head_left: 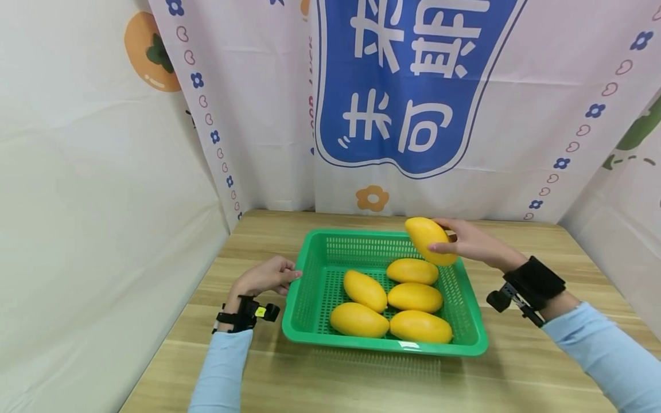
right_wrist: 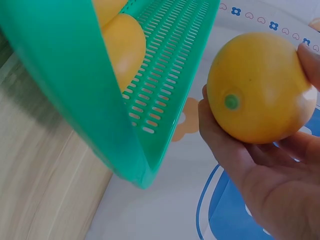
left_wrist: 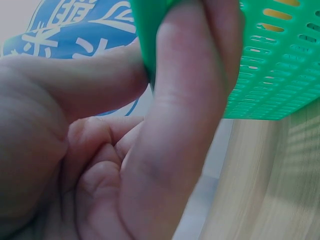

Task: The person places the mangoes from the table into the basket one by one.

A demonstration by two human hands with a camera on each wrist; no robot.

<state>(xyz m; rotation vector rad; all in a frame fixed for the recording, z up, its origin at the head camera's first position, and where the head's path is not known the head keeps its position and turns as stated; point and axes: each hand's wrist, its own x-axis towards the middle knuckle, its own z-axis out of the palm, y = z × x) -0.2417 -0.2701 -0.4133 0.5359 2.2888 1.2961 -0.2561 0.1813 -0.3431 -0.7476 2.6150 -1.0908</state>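
A green plastic basket with slotted walls holds several yellow mangoes, among them one mango at the front left and another behind it. My left hand pinches the basket's left rim between thumb and fingers; the left wrist view shows the rim in that pinch. Over the basket's back right corner, my right hand grips a mango, its thumb on the near side. In the right wrist view this held mango shows a small green stem spot and sits outside the basket wall.
The basket stands on a light wood-grain table. Behind the table hangs a white printed cloth with a large blue panel. A plain pale cloth borders the left side.
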